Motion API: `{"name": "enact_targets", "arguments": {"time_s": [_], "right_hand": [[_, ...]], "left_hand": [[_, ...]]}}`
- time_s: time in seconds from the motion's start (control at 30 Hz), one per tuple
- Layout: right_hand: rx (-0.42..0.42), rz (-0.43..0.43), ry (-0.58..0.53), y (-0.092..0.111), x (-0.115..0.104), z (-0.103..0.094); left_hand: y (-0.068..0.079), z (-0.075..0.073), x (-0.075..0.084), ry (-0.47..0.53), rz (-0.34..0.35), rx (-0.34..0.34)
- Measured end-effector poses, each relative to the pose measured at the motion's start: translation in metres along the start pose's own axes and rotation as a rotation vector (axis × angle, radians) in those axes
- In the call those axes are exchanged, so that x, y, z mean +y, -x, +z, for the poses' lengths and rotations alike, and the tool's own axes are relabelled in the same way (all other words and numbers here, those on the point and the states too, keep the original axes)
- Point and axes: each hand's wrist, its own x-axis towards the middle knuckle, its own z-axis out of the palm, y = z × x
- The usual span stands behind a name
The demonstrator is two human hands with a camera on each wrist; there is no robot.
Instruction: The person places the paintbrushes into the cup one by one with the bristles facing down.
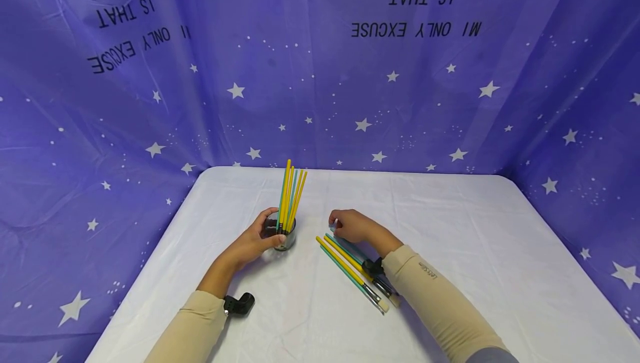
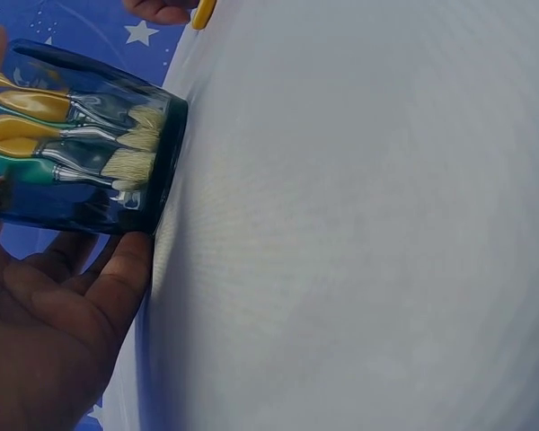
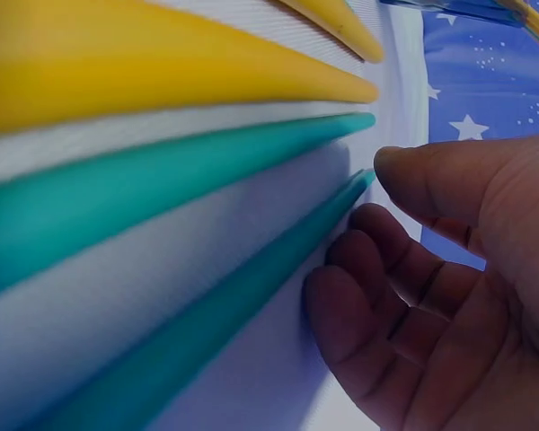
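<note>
A clear glass [image 1: 286, 242] stands toward the table's left, holding several yellow and teal paintbrushes [image 1: 289, 196] with handles up. My left hand [image 1: 257, 243] grips its side, thumb in front. In the left wrist view, pale bristles [image 2: 130, 166] show through the bluish glass wall near its base. My right hand [image 1: 352, 226] hovers low by the handle tips of several paintbrushes [image 1: 345, 263] lying side by side. In the right wrist view, thumb and loosely curled fingers [image 3: 341, 314] stand on either side of the tip of a teal paintbrush [image 3: 251, 296], a gap showing between them.
The table [image 1: 450, 213] has a white cover. A purple curtain [image 1: 320, 102] with stars and lettering hangs behind and at both sides. Bristle ends [image 1: 384, 304] of the lying brushes point toward the person, partly under the right forearm. Each wrist carries a black camera [image 1: 241, 303].
</note>
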Motion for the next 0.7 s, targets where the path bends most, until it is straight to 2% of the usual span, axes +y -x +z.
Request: {"name": "enact_targets", "arguments": {"time_s": [0.5, 0.7], "right_hand": [[0.038, -0.041, 0.038, -0.0013, 0.0034, 0.0048], [0.021, -0.040, 0.008, -0.0004, 0.0024, 0.0021]], "left_hand": [[-0.0003, -0.0005, 0.0014, -0.001, 0.003, -0.008], [0.0004, 0.0002, 0.0011, -0.006, -0.009, 0.003]]}}
